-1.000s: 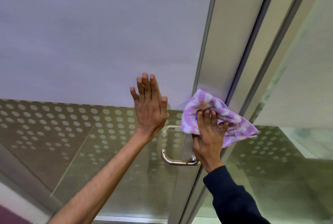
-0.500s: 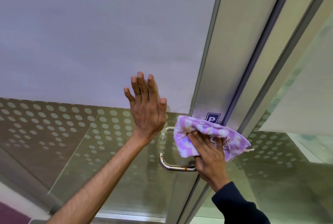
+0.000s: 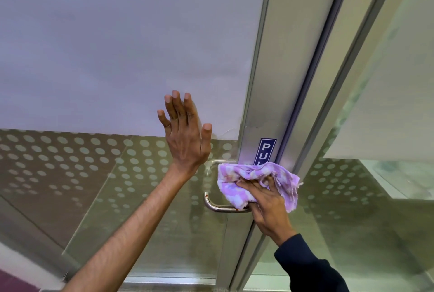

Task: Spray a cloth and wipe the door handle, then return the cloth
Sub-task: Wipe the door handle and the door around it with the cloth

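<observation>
The door handle (image 3: 215,205), a curved steel bar, juts from the metal door frame (image 3: 265,104) at the edge of a frosted glass door (image 3: 117,57). The right hand (image 3: 263,202), in a dark sleeve (image 3: 307,270), clutches a bunched purple-and-white cloth (image 3: 246,179) and presses it against the frame where the handle's upper end meets it, covering most of the handle's upper part. Just above the handle, a blue sign (image 3: 266,151) reads "PU", its lower part hidden by the cloth. Left of the handle, the left hand (image 3: 185,136) lies flat and open on the glass, fingers spread, holding nothing.
</observation>
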`<state>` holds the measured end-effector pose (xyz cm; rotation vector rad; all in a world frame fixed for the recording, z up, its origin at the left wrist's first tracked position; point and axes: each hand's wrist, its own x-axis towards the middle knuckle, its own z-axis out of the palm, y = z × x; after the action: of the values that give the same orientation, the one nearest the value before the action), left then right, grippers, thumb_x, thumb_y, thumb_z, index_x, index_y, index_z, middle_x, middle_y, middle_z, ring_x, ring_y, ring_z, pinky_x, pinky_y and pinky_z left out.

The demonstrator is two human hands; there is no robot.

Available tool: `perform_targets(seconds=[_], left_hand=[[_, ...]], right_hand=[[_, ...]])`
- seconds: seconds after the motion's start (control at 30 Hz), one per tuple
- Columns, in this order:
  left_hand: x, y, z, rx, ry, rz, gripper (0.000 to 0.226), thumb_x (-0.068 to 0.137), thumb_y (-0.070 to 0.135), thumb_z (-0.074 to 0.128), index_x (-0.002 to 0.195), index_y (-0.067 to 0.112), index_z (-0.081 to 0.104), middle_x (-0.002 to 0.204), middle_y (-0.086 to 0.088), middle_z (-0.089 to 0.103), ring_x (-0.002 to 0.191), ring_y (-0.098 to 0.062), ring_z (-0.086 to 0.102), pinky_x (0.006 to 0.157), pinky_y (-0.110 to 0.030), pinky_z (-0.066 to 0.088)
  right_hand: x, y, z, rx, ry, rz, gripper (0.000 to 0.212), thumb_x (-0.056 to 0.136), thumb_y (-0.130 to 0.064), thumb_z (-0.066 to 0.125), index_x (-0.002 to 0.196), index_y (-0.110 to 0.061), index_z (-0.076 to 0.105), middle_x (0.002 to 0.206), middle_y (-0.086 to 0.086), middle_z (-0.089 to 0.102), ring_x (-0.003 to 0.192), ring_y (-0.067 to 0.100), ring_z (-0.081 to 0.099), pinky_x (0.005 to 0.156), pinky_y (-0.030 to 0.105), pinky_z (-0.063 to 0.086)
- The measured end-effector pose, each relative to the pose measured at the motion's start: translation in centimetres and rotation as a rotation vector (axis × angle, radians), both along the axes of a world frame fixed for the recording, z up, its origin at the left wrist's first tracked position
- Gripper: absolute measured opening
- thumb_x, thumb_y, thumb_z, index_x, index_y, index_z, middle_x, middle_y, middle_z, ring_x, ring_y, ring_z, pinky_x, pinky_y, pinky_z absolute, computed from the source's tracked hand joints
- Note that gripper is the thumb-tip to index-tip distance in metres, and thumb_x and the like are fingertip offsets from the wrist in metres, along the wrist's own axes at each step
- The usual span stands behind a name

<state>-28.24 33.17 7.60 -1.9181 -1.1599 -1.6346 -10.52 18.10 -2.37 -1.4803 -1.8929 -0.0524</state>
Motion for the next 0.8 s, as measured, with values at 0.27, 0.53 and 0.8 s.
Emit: perform_targets(seconds=[0.27, 0.53, 0.8], left_hand=[[-0.1, -0.3, 0.2, -0.033, -0.001, -0.018, 0.065, 0.101, 0.047, 0.006, 0.154, 0.017, -0.017, 0.163, 0.004, -0.028, 0.151, -0.017, -0.024, 0.122, -0.039, -0.019], [-0.3, -0.4, 0.3, -0.031, 0.009, -0.037, 0.066, 0.101, 0.049, 0.005, 0.154, 0.017, -0.018, 0.162, 0.005, -0.030, 0.151, -0.015, -0.024, 0.122, -0.038, -0.018], [-0.2, -0.3, 0.2, -0.018, 0.003, -0.047, 0.067, 0.100, 0.050, 0.005, 0.154, 0.018, -0.019, 0.162, 0.006, -0.030, 0.151, -0.015, -0.024, 0.121, -0.038, -0.019]], right_hand=[[-0.7, -1.8, -0.1, 0.266, 0.198, -0.183, 0.051, 0.081, -0.013, 0.045, 0.130, -0.022, 0.055, 0.128, -0.019, 0.055, 0.136, 0.010, 0.037, 0.110, 0.040, 0.035], [-0.2, -1.7, -4.0, 0.138, 0.166, -0.116, 0.040, 0.083, -0.020, 0.051, 0.120, -0.016, 0.067, 0.123, -0.009, 0.068, 0.119, 0.006, 0.059, 0.121, 0.041, 0.018], [-6.0, -2.4, -6.5, 0.188, 0.756, -0.269, 0.045, 0.081, -0.008, 0.051, 0.122, -0.019, 0.064, 0.130, -0.012, 0.062, 0.131, 0.015, 0.051, 0.111, 0.033, 0.038]])
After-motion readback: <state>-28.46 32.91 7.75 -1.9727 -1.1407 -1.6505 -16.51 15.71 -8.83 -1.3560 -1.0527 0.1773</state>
